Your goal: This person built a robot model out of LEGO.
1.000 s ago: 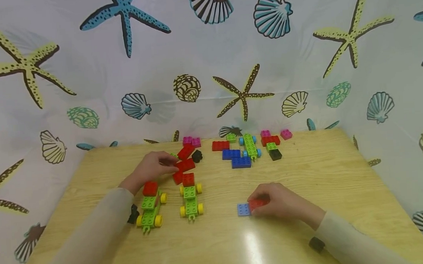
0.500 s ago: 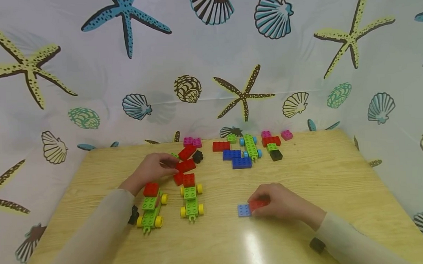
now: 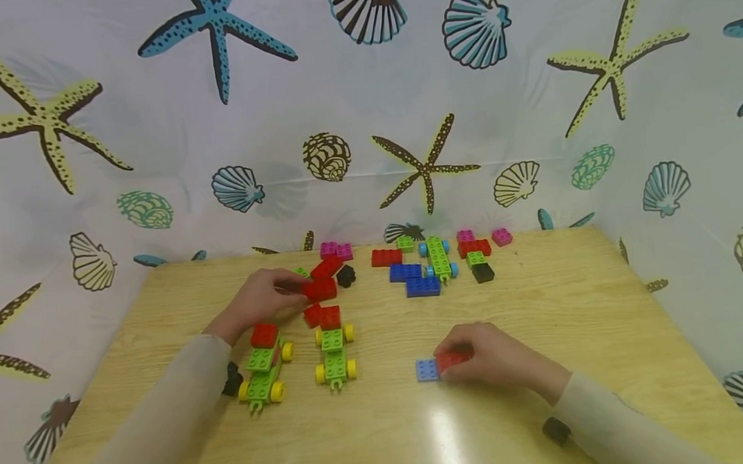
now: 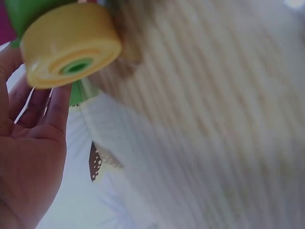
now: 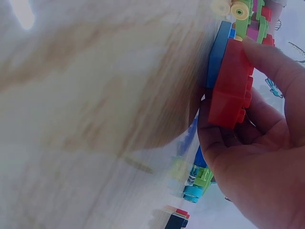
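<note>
Since half a second ago, one red building brick (image 3: 321, 289) has slid slightly toward the left hand (image 3: 259, 299), whose fingers pinch its near end; in the left wrist view a yellow wheel (image 4: 71, 45) hides the fingertips. Fingers of the right hand (image 3: 492, 355) pinch a second red brick (image 5: 228, 90), which overlaps a light-blue brick (image 3: 427, 370) and is half covered from above. Behind the left sleeve (image 3: 162, 421), a black piece (image 3: 231, 378) is partly hidden. Glare streaks the wood-grain counter (image 3: 380, 425); beyond hangs white cloth (image 3: 353, 87) printed with starfish and shells.
</note>
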`<state>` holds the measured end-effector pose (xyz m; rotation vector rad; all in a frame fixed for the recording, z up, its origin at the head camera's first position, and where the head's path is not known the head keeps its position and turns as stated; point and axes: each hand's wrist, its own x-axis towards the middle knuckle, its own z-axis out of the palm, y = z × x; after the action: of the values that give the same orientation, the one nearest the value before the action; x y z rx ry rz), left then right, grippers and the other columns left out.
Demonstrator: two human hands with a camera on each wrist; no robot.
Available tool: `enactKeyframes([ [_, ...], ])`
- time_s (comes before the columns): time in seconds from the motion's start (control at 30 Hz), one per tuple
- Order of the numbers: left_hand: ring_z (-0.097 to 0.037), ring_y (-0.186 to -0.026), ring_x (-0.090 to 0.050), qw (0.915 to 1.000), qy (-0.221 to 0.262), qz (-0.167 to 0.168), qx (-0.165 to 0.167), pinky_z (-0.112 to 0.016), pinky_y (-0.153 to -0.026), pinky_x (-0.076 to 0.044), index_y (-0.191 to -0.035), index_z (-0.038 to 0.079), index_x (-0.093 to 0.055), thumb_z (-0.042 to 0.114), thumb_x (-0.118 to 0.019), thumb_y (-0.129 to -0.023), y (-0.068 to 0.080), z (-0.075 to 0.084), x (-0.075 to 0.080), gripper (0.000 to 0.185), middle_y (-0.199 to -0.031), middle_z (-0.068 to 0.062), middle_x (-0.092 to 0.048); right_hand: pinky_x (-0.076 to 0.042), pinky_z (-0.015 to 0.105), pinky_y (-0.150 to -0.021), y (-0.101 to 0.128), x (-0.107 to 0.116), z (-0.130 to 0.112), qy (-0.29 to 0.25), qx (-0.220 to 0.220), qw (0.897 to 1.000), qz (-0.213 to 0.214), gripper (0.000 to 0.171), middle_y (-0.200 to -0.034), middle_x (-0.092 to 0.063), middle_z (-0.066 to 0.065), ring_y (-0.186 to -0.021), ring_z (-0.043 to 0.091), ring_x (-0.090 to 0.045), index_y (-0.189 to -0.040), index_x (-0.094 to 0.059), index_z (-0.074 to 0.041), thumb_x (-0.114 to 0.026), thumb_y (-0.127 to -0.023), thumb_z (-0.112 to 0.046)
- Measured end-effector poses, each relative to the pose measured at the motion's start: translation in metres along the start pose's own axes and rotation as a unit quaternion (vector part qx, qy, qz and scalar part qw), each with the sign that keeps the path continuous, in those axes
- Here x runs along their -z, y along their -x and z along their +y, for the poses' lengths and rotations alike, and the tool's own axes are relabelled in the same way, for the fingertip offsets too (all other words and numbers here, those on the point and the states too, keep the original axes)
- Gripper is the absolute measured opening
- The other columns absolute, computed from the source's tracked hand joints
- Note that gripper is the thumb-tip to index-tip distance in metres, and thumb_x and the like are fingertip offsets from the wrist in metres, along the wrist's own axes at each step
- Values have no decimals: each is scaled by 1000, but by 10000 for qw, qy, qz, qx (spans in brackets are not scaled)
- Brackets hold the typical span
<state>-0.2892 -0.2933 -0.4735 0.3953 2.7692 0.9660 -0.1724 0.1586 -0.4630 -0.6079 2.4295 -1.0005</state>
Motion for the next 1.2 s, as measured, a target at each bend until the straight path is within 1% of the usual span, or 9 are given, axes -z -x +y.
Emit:
enactKeyframes([
  [0.2, -38, -138, -68, 9987, 349, 357, 125, -60, -118, -58, -144, 14, -74, 31, -78, -105, 15, 8, 18, 43, -147, -13, -74, -53, 36, -97, -1, -1, 0, 28, 21, 10000, -12, 26, -118, -76, -6, -108, 18, -62, -124, -83, -23, -86, -100, -34],
  [0.33, -40, -143, -64, 9958, 672, 600, 144, -58, -118, -59, -150, 15, -70, 31, -77, -108, 29, 21, 30, 46, -153, -14, -69, -52, 36, -96, -1, -1, 1, 57, 40, 10000, -9, 27, -118, -76, -6, -108, 17, -62, -124, -83, -23, -86, -100, -34],
  [0.43, -39, -142, -66, 9929, 963, 694, 55, -47, -114, -62, -152, 14, -69, 30, -77, -108, 42, 38, 35, 48, -154, -15, -68, -53, 36, -96, -2, -1, 2, 63, 31, 10000, -7, 27, -118, -76, -6, -108, 17, -62, -124, -83, -23, -86, -100, -34],
  [0.53, -38, -138, -72, 9897, 1271, 663, -61, -34, -106, -65, -150, 13, -70, 26, -78, -107, 55, 57, 31, 45, -152, -15, -69, -53, 35, -96, -2, -1, 2, 55, 9, 10000, -7, 27, -119, -76, -6, -108, 17, -62, -124, -82, -24, -86, -100, -35],
  [0.7, -39, -131, -77, 9844, 1686, 464, -209, -31, -100, -67, -145, 10, -73, 17, -80, -105, 79, 93, 4, 42, -150, -17, -70, -53, 35, -96, -1, 1, 2, 46, -5, 10000, 7, 27, -120, -77, -6, -109, 17, -62, -124, -83, -24, -86, -100, -34],
  [0.83, -32, -124, -80, 9846, 1701, 226, -331, -32, -100, -68, -139, 12, -77, 16, -84, -102, 92, 117, -24, 38, -143, -13, -75, -54, 38, -100, -1, 1, 1, 24, -28, 10000, -61, 27, -121, -77, -6, -110, 17, -62, -125, -83, -23, -86, -100, -33],
  [0.97, -32, -122, -80, 9818, 1797, -97, -610, -31, -99, -68, -132, 10, -79, 13, -86, -100, 97, 133, -53, 33, -135, -11, -78, -55, 41, -104, 0, 2, 0, 67, -55, 9999, -128, 27, -123, -78, -7, -112, 16, -64, -124, -83, -24, -87, -99, -32],
  [1.07, -33, -126, -77, 9788, 1917, -326, -652, -30, -98, -68, -131, 9, -79, 9, -85, -99, 98, 143, -73, 32, -132, -10, -77, -56, 43, -105, 2, 2, -1, 159, -65, 9998, -127, 27, -123, -79, -7, -112, 15, -65, -124, -84, -24, -88, -98, -32],
  [1.2, -28, -125, -74, 9829, 1640, -549, -625, -31, -99, -68, -129, 10, -81, 6, -85, -99, 96, 152, -95, 30, -128, -6, -77, -58, 44, -106, 4, 0, -2, 234, -103, 9996, -82, 29, -123, -79, -7, -113, 15, -66, -123, -84, -23, -90, -96, -32],
])
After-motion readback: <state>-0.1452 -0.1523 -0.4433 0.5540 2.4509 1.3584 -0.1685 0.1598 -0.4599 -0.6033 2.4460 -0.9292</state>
